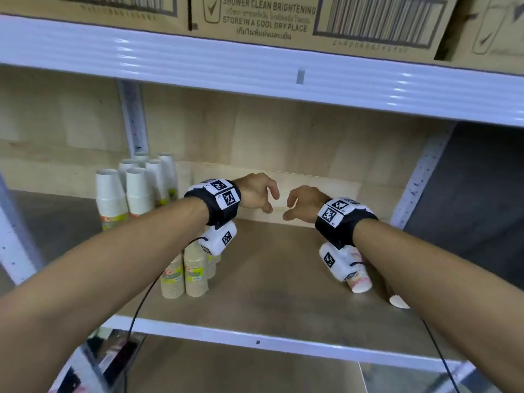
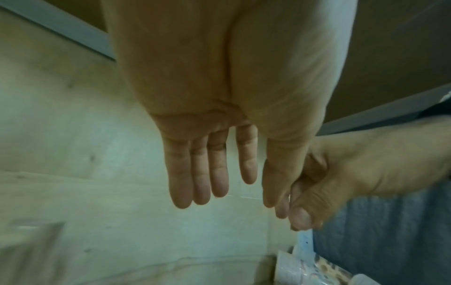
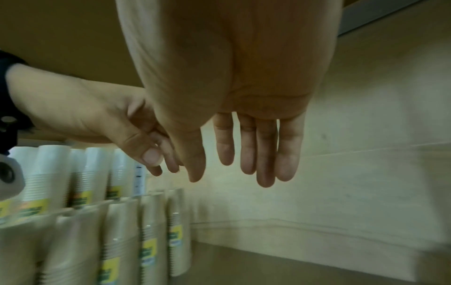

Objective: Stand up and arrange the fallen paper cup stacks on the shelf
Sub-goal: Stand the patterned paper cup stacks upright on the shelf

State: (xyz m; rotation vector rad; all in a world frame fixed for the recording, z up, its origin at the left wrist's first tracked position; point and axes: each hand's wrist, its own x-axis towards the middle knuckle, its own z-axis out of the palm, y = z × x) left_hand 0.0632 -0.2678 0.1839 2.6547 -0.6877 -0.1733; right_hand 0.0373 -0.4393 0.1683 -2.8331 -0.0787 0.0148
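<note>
Both hands hover side by side over the middle of the shelf, fingers hanging relaxed and holding nothing: left hand [image 1: 270, 201], right hand [image 1: 289, 208]. Their thumbs nearly meet. A patterned cup stack [image 1: 361, 280] lies on its side below my right wrist, and a second fallen stack [image 1: 398, 302] shows beside the right forearm. White cup stacks [image 1: 136, 188] stand upright at the back left, with brown cup stacks [image 1: 184, 275] upright in front of them. The left wrist view shows the left hand [image 2: 231, 183] with straight fingers; the right wrist view shows the right hand [image 3: 229, 164] the same way.
The wooden shelf board [image 1: 269, 293] has a white front rail [image 1: 255, 340]. An upper shelf rail [image 1: 255, 69] carries cardboard boxes [image 1: 269, 18] overhead. Perforated uprights [image 1: 134, 120] stand at the back left and right. A raised wooden strip [image 1: 312, 188] runs along the back wall.
</note>
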